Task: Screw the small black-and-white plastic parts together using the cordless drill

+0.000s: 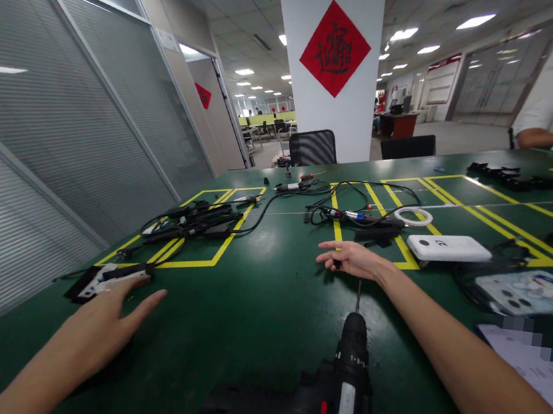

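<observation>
The left hand is laid flat with fingers spread and gripping nothing, its fingertips touching a small black-and-white device near the table's left edge, as if to steady it. The right hand is stretched out over the green table with fingers loosely open, resting on a small dark part that is barely seen. A black drill is left lying near the front edge, bit pointing away, and open room is kept between the hands, while cables and a white box are crowded farther back.
</observation>
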Demonstrator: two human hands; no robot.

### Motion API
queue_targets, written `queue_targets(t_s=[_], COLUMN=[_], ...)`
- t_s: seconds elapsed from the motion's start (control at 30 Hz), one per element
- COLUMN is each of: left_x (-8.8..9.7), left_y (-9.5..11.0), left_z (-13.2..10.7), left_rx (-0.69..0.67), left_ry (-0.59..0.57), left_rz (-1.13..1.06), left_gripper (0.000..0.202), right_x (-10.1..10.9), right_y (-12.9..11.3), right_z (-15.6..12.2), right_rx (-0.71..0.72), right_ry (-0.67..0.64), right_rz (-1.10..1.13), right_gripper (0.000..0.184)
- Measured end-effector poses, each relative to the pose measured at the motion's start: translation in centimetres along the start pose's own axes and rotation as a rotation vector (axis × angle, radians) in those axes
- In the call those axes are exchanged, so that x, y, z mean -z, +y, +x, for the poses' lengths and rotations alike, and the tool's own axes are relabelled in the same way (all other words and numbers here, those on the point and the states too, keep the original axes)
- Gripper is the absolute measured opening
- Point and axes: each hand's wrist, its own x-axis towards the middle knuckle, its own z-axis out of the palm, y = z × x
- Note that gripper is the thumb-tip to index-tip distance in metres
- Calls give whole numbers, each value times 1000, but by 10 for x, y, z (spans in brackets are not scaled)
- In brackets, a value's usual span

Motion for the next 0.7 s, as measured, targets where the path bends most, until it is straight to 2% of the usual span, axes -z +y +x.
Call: queue_targets(t_s=[0.07,0.17,0.2,0.23,0.33,0.4,0.47,0.53,0.7], left_x=[10,11,7,1,-23,-38,-49,-56,-60], left_y=[56,146,174,199,255,275,284,286,289], left_z=[3,9,12,15,26,34,40,44,47], left_rx=[-146,-530,-671,-746,-874,-901,-899,-892,-890], left_ry=[25,75,66,52,11,18,40,60,78], left_rz=[-123,-235,-261,-272,-281,-292,-305,-319,-352], left_gripper=[55,42,40,39,39,37,28,23,29], right_x=[-4,-14,-16,-18,-18,-15,-12,-11,-14], right_y=[-1,-1,1,2,8,12,13,14,14], right_z=[-1,-2,-1,0,4,6,7,8,7], right_rx=[-35,-105,-120,-129,-114,-70,-26,0,38], right_ry=[-62,-184,-212,-229,-228,-188,-149,-133,-124], right_rz=[2,15,20,21,6,3,18,38,40], right_gripper=[47,49,50,49,47,45,46,48,46])
